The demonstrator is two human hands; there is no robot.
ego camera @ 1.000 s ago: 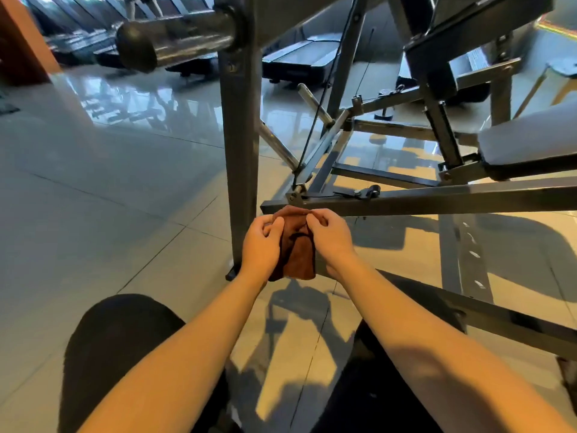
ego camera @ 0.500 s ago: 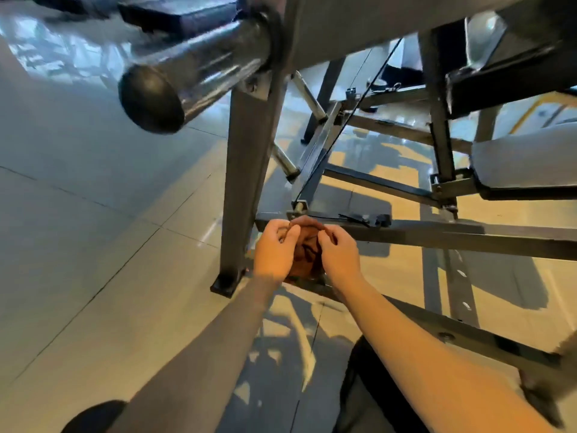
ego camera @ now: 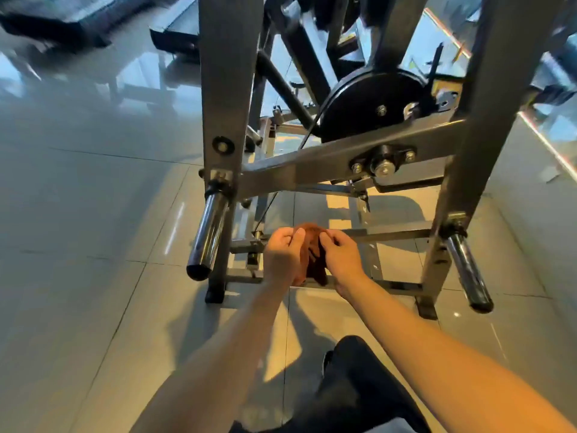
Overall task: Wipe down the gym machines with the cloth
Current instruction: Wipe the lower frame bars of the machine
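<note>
A brown cloth (ego camera: 313,254) hangs bunched between my two hands, in front of the grey steel gym machine (ego camera: 331,164). My left hand (ego camera: 282,256) grips the cloth's left side with thumb and curled fingers. My right hand (ego camera: 338,257) pinches its right side. Both hands are held close together in front of the machine's low horizontal bar (ego camera: 390,235). Most of the cloth is hidden between my palms.
Two chrome weight pegs jut toward me, one at the left (ego camera: 207,235) and one at the right (ego camera: 466,270). A black round plate (ego camera: 371,103) sits higher on the frame. Glossy floor tiles (ego camera: 78,214) spread to the left. My dark-trousered knee (ego camera: 352,379) is at the bottom.
The view has risen and shifted right, showing the machine's upper frame and both pegs. My hands still hold the cloth together and have stayed by the low bar.
</note>
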